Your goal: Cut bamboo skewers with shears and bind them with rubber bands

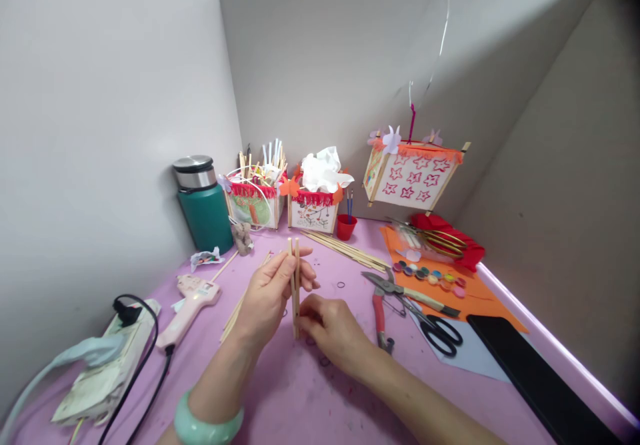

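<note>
Two thin wooden sticks (295, 285) stand upright side by side above the middle of the table. My left hand (273, 288), with a pale green bangle on its wrist, is closed around their upper part, thumb in front. Lower down, my right hand (325, 328) pinches the sticks near their bottom end; whether a small band is between its fingertips is hidden. More wooden sticks (235, 315) lie behind my left forearm. Small dark rings (341, 285) are scattered on the purple tabletop around my hands.
At left are a pink glue gun (190, 305), a power strip (107, 365) with cables and a green flask (203, 208). Pruning shears (380, 305), scissors (440, 332), a paint set (430, 275) and a black phone (530, 372) lie right. Decorated boxes (313, 215) stand behind; a paper lantern (415, 175) hangs.
</note>
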Motion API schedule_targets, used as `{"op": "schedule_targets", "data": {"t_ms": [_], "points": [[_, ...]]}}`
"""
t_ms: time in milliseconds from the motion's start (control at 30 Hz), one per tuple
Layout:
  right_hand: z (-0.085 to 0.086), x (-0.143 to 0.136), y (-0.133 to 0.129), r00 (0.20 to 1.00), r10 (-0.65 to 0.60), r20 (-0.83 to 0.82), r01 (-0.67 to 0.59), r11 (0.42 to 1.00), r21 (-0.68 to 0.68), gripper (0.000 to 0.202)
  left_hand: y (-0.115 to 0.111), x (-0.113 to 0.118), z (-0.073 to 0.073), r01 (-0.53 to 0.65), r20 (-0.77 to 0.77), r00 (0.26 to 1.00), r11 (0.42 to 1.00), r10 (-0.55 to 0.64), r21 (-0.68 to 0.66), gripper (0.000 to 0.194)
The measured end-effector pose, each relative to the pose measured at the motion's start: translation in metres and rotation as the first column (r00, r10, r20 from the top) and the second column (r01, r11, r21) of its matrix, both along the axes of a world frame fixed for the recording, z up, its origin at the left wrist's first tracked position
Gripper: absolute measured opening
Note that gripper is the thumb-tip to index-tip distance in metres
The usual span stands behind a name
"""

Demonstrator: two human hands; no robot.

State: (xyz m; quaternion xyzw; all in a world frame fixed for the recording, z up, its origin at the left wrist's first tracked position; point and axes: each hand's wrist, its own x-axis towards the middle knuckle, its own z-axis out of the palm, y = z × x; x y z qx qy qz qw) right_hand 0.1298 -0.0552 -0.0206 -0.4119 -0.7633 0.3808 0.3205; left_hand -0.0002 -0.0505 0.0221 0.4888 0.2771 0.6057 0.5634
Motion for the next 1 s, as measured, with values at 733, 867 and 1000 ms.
{"op": "schedule_targets", "data": {"t_ms": [733,867,1000], "points": [[-0.0087,-0.0011,0.0018,0.996,0.002,0.089,-0.014,0.990,0.139,0.015,-0.0004,0.0090,-0.0025,0.018,0.108,0.994,1.000,-0.017,-0.013,0.018],[-0.0099,-0.0015,0.0051,0.996,0.017,0.090,-0.031,0.986,0.162,0.014,0.0007,0.0091,-0.0020,0.019,0.095,0.995,1.000,-0.019,0.004,0.017],[-0.0090,-0.0009,0.0078,0.995,0.031,0.092,-0.045,0.987,0.153,0.014,0.0017,0.0087,-0.0021,0.018,0.080,0.997,1.000,-0.019,0.013,0.018]]}}
